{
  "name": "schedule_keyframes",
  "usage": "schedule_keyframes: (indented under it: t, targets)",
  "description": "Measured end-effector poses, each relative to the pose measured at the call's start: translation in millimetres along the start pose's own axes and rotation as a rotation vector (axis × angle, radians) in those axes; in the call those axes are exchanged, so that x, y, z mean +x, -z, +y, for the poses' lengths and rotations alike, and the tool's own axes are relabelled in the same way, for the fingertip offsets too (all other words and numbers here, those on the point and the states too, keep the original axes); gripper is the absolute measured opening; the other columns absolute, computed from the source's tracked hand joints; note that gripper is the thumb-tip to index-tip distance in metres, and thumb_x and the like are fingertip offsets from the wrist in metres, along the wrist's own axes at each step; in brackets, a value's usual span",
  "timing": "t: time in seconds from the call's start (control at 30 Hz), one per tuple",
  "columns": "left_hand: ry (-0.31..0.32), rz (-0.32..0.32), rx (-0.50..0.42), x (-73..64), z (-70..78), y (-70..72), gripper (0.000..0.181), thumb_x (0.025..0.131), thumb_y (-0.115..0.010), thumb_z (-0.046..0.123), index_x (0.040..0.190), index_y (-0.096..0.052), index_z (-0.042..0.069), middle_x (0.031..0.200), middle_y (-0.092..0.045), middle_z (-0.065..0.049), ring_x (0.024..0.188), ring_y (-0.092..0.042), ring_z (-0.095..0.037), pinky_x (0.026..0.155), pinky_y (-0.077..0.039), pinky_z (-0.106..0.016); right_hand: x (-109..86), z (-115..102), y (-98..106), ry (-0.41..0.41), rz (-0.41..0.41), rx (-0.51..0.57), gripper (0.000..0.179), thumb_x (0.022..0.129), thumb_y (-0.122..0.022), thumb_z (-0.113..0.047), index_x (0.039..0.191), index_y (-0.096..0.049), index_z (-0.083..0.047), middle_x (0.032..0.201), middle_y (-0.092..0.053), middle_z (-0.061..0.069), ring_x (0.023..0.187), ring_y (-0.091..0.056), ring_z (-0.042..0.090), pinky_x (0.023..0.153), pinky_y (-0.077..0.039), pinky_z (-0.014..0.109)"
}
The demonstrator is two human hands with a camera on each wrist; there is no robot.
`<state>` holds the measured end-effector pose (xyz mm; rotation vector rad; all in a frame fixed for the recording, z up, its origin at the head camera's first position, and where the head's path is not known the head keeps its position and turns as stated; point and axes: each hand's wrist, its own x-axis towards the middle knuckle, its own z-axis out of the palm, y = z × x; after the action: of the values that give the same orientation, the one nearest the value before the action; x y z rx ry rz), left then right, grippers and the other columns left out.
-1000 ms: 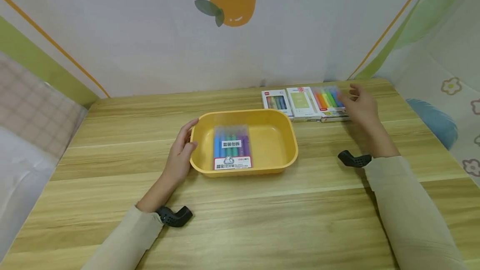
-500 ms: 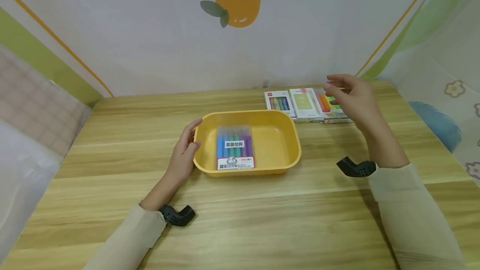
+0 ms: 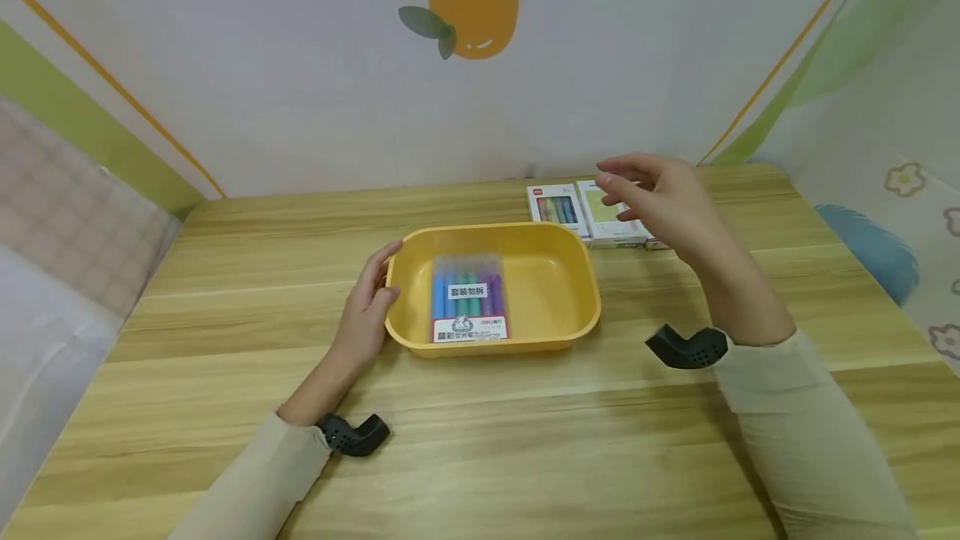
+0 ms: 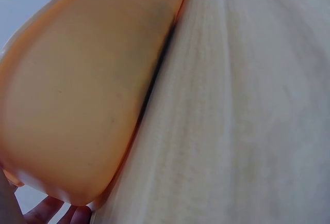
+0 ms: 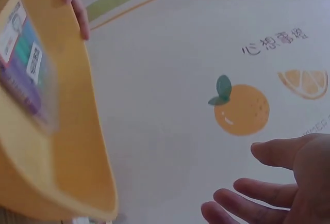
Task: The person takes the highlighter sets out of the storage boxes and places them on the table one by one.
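Observation:
My left hand (image 3: 360, 327) grips the left rim of a yellow plastic tray (image 3: 551, 302), thumb on the rim and fingers around the outside. The left wrist view shows the tray's outer wall (image 4: 82, 90) close up. Inside the tray, on the left, lies a clear pack of highlighters (image 3: 468, 298) in blue, green and purple. My right hand (image 3: 667, 207) is raised over the back right of the table, fingers loosely bent and holding nothing. Beneath it are a white box with a green panel (image 3: 600, 211) and another pack (image 3: 656, 244), mostly hidden by the hand.
A white box with a window showing coloured sticks (image 3: 557, 211) stands left of the green-panelled box, just behind the tray. The wooden table (image 3: 480, 440) meets a white fabric backdrop (image 3: 300, 90) printed with an orange. A patterned cloth (image 3: 900, 190) hangs on the right.
My right hand has lifted off the rightmost highlighter pack and moved left over the boxes, holding nothing. My left hand keeps its grip on the tray.

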<state>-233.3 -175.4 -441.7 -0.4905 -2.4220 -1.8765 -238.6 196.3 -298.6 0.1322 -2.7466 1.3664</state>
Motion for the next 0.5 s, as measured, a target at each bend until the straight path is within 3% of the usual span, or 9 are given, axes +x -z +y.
schedule_keyframes:
  t: [0.1, 0.23, 0.33, 0.5]
  targets:
    - [0.003, 0.007, 0.019, -1.3, 0.6, 2.3, 0.059, 0.098, -0.035, 0.005, 0.156, -0.037, 0.018, 0.150, -0.047, -0.023, 0.118, -0.056, -0.035, 0.081, -0.054, -0.019, 1.6, -14.9, -4.8, 0.022, -0.030, 0.005, 0.048, 0.100, -0.058, -0.044, 0.138, -0.061, -0.016, 0.129, -0.067, 0.009, 0.101, -0.066, 0.012, 0.075, -0.057, 0.020]
    - [0.004, 0.017, 0.032, -3.1, 1.6, 5.9, 0.059, 0.098, -0.035, 0.005, 0.156, -0.037, 0.018, 0.149, -0.047, -0.024, 0.116, -0.056, -0.034, 0.079, -0.054, -0.019, 2.3, -29.8, -14.4, 0.058, -0.044, 0.107, 0.044, 0.100, -0.059, -0.041, 0.136, -0.062, -0.015, 0.126, -0.068, 0.008, 0.104, -0.067, 0.018, 0.079, -0.058, 0.024]
    - [-0.001, 0.016, 0.027, -2.4, 2.1, 7.0, 0.059, 0.098, -0.035, 0.005, 0.156, -0.036, 0.018, 0.148, -0.048, -0.024, 0.115, -0.056, -0.035, 0.079, -0.055, -0.019, 3.3, -35.0, -24.8, 0.074, -0.078, 0.190, 0.042, 0.101, -0.059, -0.037, 0.135, -0.062, -0.013, 0.127, -0.068, 0.008, 0.104, -0.067, 0.019, 0.083, -0.059, 0.028]
    - [0.006, 0.024, 0.024, -3.2, 1.7, 8.4, 0.059, 0.098, -0.035, 0.006, 0.156, -0.037, 0.019, 0.148, -0.048, -0.023, 0.115, -0.056, -0.035, 0.079, -0.054, -0.018, 6.2, -35.0, -42.3, 0.071, -0.146, 0.231, 0.039, 0.102, -0.058, -0.032, 0.135, -0.062, -0.012, 0.125, -0.069, 0.010, 0.104, -0.067, 0.023, 0.086, -0.060, 0.034]
